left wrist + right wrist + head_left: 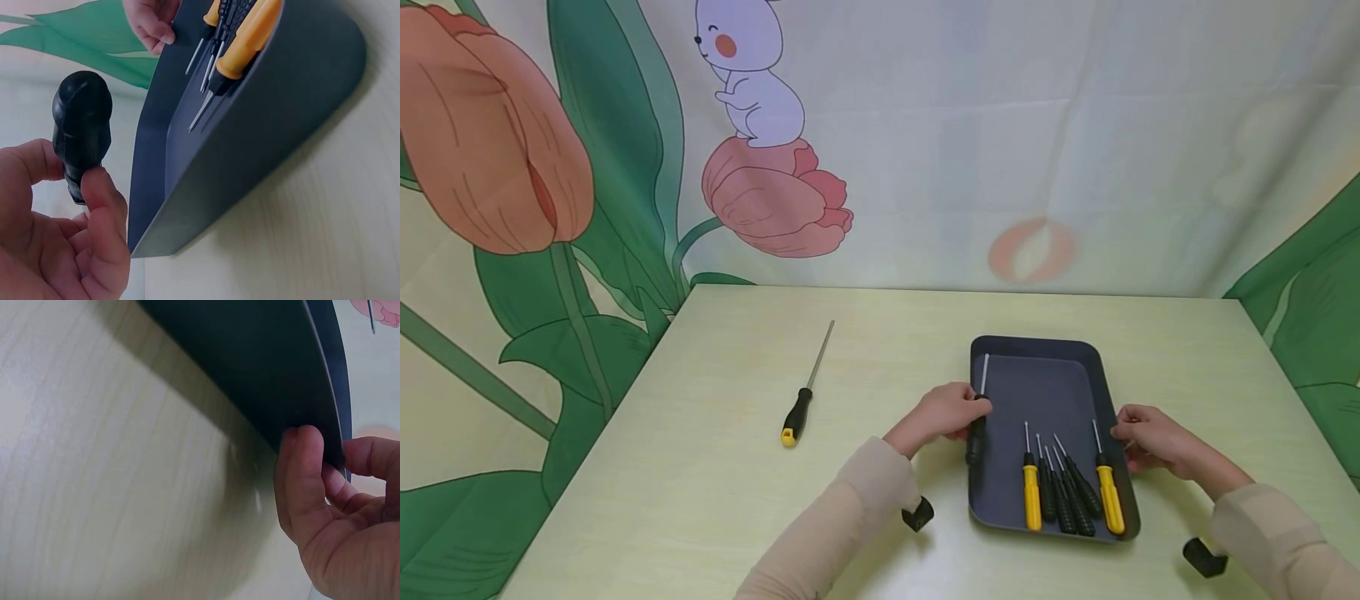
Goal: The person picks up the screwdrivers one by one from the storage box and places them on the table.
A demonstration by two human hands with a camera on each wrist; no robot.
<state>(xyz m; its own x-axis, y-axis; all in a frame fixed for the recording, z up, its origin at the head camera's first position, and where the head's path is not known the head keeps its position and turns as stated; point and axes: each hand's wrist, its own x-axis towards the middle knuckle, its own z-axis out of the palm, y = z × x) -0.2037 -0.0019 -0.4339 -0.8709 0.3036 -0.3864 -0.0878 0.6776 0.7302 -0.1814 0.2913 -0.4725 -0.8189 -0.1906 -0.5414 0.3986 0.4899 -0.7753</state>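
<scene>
At a pale table (pixel 662 517), I pinch a black screwdriver (pixel 975 442) by its handle between the thumb and fingers of my left hand (pixel 951 410), its shaft pointing to the far side, along the left rim of a dark tray (pixel 1037 387); whether it touches that rim I cannot tell. My right hand (pixel 1156 439) grips the tray's right wall, thumb over the rim and fingers curled against the outside. The tray stands right of the table's middle, its long sides running from near to far. In its near half lie two yellow screwdrivers (pixel 1032 497), one toward the left and one by the right wall, with a cluster of small black screwdrivers (pixel 1067 500) fanned between them, all tips pointing to the far side. Well apart on the left of the table lies a larger screwdriver (pixel 797 414), its black handle capped in yellow at the near end, its long shaft slanting far and slightly right. Beyond the far edge hangs a cloth (pixel 917 125) printed with tulips, green leaves and a small white animal seated on a pink bloom.
</scene>
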